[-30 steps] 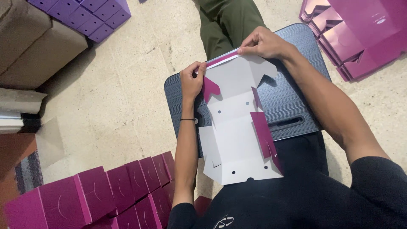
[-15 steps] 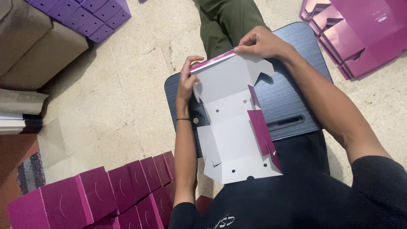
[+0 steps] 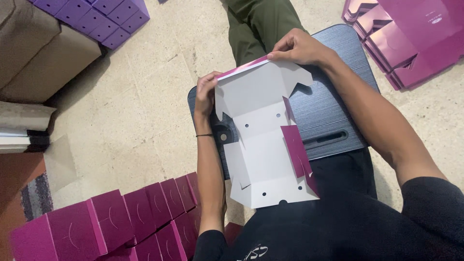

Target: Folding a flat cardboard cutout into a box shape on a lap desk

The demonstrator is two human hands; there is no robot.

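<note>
Since the earlier frames, the magenta flap near the left thumb had been folded flat out of sight, and the far edge of the white cardboard box blank (image 3: pixel 263 140) had been turned up so that only a thin magenta strip showed along it. The left hand (image 3: pixel 208 94) pinched the blank's far left corner, fingers (image 3: pixel 209 81) closed on the card with the thumb against its white face. The right hand (image 3: pixel 299 48) gripped the far right end of that folded edge, its fingers (image 3: pixel 282 54) shut on the magenta strip. Between the two sets of fingers the fold ran straight and slightly tilted, higher at the right. Below the fingers the blank stretched back toward the person's body, white side up, punched with small round holes, with a magenta side flap (image 3: pixel 296 152) standing up along its right side. It lay over a dark ribbed lap board (image 3: pixel 333 111) that served as the bench, resting on the person's knees. Beyond the right fingers, well apart, a heap of flat magenta blanks (image 3: pixel 411 38) lay on the stone floor (image 3: pixel 140 106). Near the left elbow, a row of finished magenta boxes (image 3: pixel 111 222) stood packed side by side, and far beyond the left fingers sat a cluster of purple boxes (image 3: pixel 101 17) beside a brown cushion (image 3: pixel 38 58). Another person's green trouser leg (image 3: pixel 258 24) showed just past the board.
</note>
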